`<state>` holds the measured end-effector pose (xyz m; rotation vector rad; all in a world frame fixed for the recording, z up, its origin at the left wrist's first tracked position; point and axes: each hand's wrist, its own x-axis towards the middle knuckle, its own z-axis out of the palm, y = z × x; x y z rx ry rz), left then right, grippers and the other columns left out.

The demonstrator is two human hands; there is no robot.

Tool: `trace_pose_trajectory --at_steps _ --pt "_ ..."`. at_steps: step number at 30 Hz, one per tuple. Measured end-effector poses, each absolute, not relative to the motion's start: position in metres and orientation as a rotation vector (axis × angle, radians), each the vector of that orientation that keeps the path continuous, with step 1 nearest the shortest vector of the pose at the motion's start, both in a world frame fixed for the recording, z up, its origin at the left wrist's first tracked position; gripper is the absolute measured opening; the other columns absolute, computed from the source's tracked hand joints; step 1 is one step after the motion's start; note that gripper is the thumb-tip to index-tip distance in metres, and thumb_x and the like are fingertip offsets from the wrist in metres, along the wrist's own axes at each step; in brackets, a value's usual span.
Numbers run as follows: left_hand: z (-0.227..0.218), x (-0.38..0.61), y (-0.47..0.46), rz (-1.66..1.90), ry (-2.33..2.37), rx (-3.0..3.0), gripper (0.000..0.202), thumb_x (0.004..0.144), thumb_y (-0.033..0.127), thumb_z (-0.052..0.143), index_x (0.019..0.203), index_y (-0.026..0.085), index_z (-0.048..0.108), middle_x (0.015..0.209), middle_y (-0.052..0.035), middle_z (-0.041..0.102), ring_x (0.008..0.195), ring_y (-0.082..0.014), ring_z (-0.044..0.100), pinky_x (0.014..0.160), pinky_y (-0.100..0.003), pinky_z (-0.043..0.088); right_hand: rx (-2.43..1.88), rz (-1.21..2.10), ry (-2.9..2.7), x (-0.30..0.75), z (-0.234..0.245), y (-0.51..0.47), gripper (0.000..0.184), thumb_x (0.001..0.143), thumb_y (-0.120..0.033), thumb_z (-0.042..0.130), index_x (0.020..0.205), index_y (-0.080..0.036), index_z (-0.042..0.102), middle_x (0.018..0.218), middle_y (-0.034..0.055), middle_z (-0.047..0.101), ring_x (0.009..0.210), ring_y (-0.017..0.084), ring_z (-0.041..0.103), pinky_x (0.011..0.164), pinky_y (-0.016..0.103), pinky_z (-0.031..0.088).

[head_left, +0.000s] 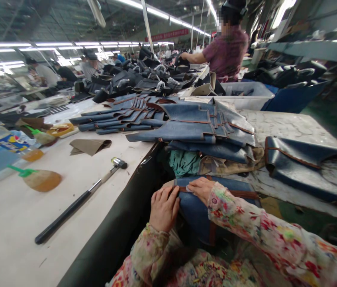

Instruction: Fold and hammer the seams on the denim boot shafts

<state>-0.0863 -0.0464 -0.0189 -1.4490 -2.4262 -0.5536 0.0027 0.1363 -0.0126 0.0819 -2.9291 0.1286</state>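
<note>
In front of my body lies a blue leather-like piece (194, 211) with brown strips across it. My left hand (164, 207) grips its left end, fingers bent over the edge and thumb hidden. My right hand (201, 190) is closed on the upper brown strip (243, 194), its fingertips pressed together near the left hand. Whether something small is pinched there I cannot make out. Just beyond the hands, a teal cloth (184, 162) sits under a pile of blue leather-like pieces (186, 129) with brown trim.
On the left table (102, 211) lie a hammer (81, 203), a folded brown piece (91, 146), a green-tipped squeeze bottle (41, 179) and a drink bottle (13, 141). Another blue piece (294, 159) rests at right. Behind stand a white bin (243, 99), black bags (126, 77) and a co-worker (230, 52).
</note>
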Motion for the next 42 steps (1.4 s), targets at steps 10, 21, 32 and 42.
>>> trace_pose_trajectory --at_steps 10,21,32,42 --pt "0.011 -0.113 -0.071 -0.444 -2.488 -1.466 0.032 0.086 0.033 0.037 0.111 0.023 0.053 0.115 -0.0048 0.053 0.106 -0.0196 0.046 0.090 -0.035 0.037 0.019 -0.078 -2.966 0.074 -0.005 0.162 0.036 0.084 -0.009 0.034 0.113 -0.019 0.054 0.111 0.0082 0.055 0.095 0.020 0.048 0.065 0.030 0.048" --pt "0.050 -0.215 -0.228 0.121 -3.019 -0.531 0.055 0.083 0.049 0.026 0.124 0.014 0.038 0.119 -0.0132 0.048 0.105 -0.0314 0.046 0.086 -0.045 0.039 0.002 0.220 -3.009 0.021 0.001 0.128 0.028 0.084 -0.022 0.046 0.110 -0.021 0.055 0.110 0.0033 0.055 0.094 0.018 0.048 0.078 0.028 0.045" --pt "0.062 -0.197 -0.200 -0.339 -3.138 -0.697 0.042 0.079 0.053 0.028 0.085 0.018 0.051 0.080 -0.0058 0.055 0.079 -0.0219 0.055 0.072 -0.034 0.044 -0.019 -0.008 -3.045 0.053 0.008 0.148 0.025 0.086 -0.016 0.039 0.098 -0.023 0.060 0.096 0.0048 0.059 0.086 0.019 0.049 0.059 0.025 0.043" --pt "0.034 -0.061 -0.130 -1.842 -3.435 -0.686 0.058 0.064 0.072 0.041 0.083 0.018 0.049 0.050 0.0083 0.035 0.034 -0.0031 0.026 0.033 -0.015 0.017 -0.226 0.080 -2.640 0.128 -0.041 0.144 0.032 0.088 -0.017 0.034 0.112 -0.013 0.054 0.109 0.0091 0.055 0.099 0.019 0.047 0.087 0.031 0.043"
